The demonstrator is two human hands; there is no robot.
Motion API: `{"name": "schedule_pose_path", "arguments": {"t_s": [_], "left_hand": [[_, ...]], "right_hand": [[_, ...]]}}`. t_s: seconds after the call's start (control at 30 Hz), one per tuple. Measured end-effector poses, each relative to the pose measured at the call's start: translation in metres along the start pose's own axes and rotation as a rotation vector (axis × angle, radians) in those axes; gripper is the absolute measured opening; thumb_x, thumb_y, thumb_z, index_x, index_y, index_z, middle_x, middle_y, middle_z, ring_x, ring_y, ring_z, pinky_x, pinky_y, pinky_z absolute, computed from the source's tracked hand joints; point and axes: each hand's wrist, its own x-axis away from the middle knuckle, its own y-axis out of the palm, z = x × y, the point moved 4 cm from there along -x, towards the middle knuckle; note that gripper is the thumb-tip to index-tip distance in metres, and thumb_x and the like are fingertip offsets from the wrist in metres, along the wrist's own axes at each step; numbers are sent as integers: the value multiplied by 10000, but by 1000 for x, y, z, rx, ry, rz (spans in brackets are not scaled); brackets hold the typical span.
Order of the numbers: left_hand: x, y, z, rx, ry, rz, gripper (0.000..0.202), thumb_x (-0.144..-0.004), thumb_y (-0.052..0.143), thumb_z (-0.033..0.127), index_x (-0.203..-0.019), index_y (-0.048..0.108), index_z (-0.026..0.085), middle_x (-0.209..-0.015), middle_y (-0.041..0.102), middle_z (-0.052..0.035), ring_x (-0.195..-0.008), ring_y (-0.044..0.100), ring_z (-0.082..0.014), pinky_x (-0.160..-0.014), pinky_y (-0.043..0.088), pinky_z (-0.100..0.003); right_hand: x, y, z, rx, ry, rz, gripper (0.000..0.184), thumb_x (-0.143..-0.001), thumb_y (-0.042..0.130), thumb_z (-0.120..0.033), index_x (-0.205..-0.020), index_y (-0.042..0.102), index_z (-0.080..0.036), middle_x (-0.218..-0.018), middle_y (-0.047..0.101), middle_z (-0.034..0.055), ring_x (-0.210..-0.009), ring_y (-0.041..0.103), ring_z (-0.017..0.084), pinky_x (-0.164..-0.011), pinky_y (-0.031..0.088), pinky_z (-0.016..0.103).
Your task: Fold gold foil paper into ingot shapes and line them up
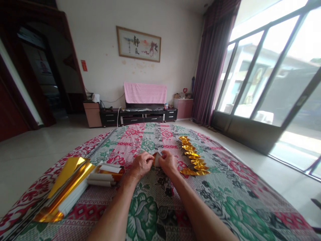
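Between my two hands is a small piece of gold foil paper, its pale back partly showing. My left hand pinches its left edge. On the other side my right hand grips it with thumb and fingers. A row of folded gold foil pieces lies to the right of my right hand. Left of my left hand rest rolled foil papers, white outside with some gold showing. Farther left is a larger stack of gold foil sheets, partly curled.
A flowered cloth covers the round-edged surface under my hands. Beyond it stand a low black TV cabinet and a pink cloth draped over what looks like a television. Glass doors and a purple curtain are at the right.
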Motion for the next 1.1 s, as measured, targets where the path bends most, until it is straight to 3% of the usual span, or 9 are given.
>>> {"name": "schedule_pose_path", "arguments": {"t_s": [0.2,0.43,0.57,0.63,0.73,0.83,0.93,1.1], "left_hand": [[1,2,6,45,-9,-65,188,-719,526,95,-769,683,186,-791,659,-21,-751,597,-129,-718,457,-228],[0,-2,5,53,-12,-78,319,-664,444,5,-787,682,179,-830,674,-23,-805,603,-134,-772,468,-234],[2,2,3,13,49,-134,363,-640,438,0,-798,699,197,-871,680,-15,-883,594,-146,-864,448,-259],[2,6,1,-10,61,-150,372,-655,435,8,-816,706,205,-913,683,-13,-913,588,-152,-893,434,-277],[3,9,-4,-23,56,-157,368,-688,435,21,-833,713,215,-966,682,-10,-937,581,-157,-906,426,-291],[3,10,-7,-13,49,-158,362,-707,443,30,-845,716,222,-987,681,-7,-948,573,-159,-910,418,-298],[3,9,-5,-2,43,-157,350,-725,445,38,-848,714,225,-981,684,-3,-934,573,-157,-899,418,-293],[2,4,2,24,38,-165,297,-772,458,88,-883,699,223,-911,692,-3,-876,588,-149,-855,436,-272]], "right_hand": [[1,3,-1,0,21,-15,409,-673,545,-187,-1076,613,-164,-783,695,23,-773,635,169,-676,443,219],[4,15,-2,-184,98,-118,483,-678,530,-198,-1161,526,-167,-796,693,21,-567,628,126,-495,441,182],[0,15,6,-246,97,-142,474,-725,470,-206,-1196,475,-157,-821,680,24,-477,595,102,-473,450,189],[-1,12,8,-249,-20,-167,457,-735,416,-149,-1188,471,-173,-820,670,16,-509,599,102,-504,459,194],[5,0,3,-79,-360,-59,472,-656,435,-38,-1090,536,-194,-879,639,24,-734,611,127,-706,464,222],[14,-6,-1,36,-586,-42,531,-594,438,13,-1073,538,-195,-970,567,53,-853,569,148,-778,444,241],[20,-8,-3,52,-674,-82,554,-595,439,16,-1097,521,-204,-1007,517,56,-903,533,154,-813,438,254],[22,-9,-4,56,-676,-58,488,-632,469,-14,-1074,541,-210,-1095,472,68,-981,499,179,-854,433,299]]}}
